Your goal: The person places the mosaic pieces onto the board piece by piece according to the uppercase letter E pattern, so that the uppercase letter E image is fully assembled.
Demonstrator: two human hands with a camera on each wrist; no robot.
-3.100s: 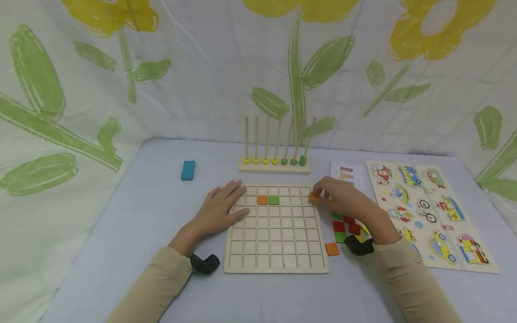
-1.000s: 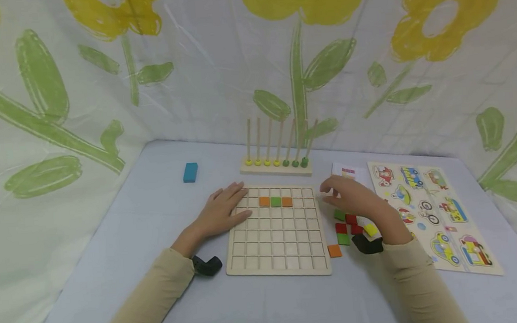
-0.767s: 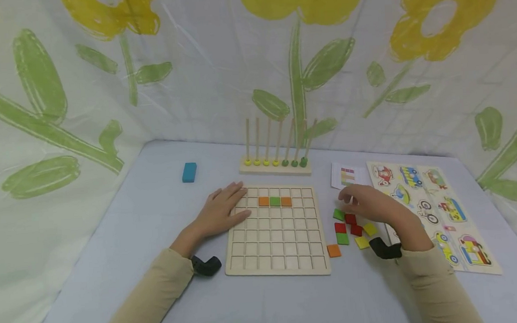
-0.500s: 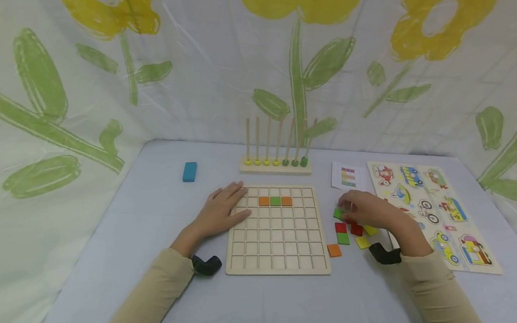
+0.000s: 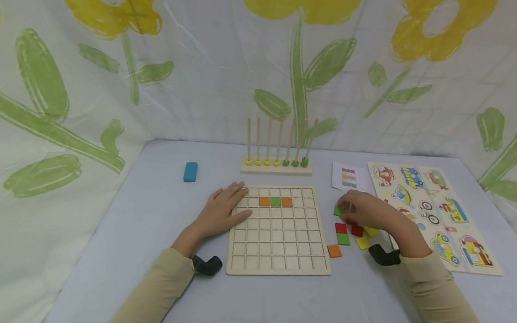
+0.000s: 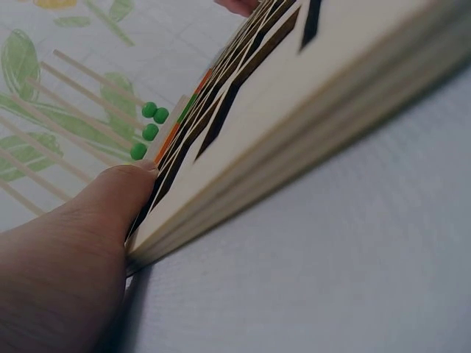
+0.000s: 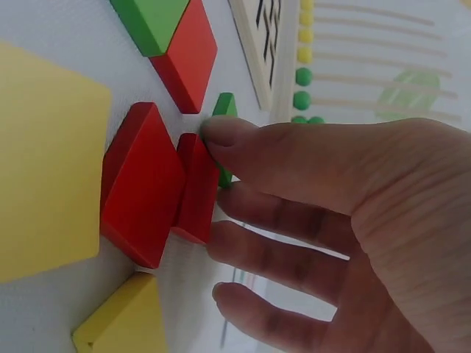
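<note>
My left hand (image 5: pixel 219 212) rests with fingers spread on the left edge of the wooden grid board (image 5: pixel 267 263). In the left wrist view the thumb (image 6: pixel 121 195) lies over the board's rim. An orange tile (image 5: pixel 264 201), a green tile (image 5: pixel 276 201) and another orange tile (image 5: pixel 287 201) fill neighbouring squares in the board's second row. Right of the board, my right hand (image 5: pixel 367 211) pinches a green square tile (image 7: pixel 224 107) between thumb and index finger. Red tiles (image 7: pixel 143 187) lie close under the fingers, and yellow tiles (image 7: pixel 125 316) lie nearby.
A loose orange tile (image 5: pixel 334 251) lies off the board's lower right corner. Behind the board stands a bead rack (image 5: pixel 277 169) with upright rods. A printed card (image 5: pixel 349 176) and a vehicle puzzle board (image 5: pixel 438 219) are at right; a blue block (image 5: pixel 190 172) is at back left.
The right hand placed an orange tile beside the green one on the board, then moved right and down to the loose tiles and took hold of a green one. The left hand stayed put.
</note>
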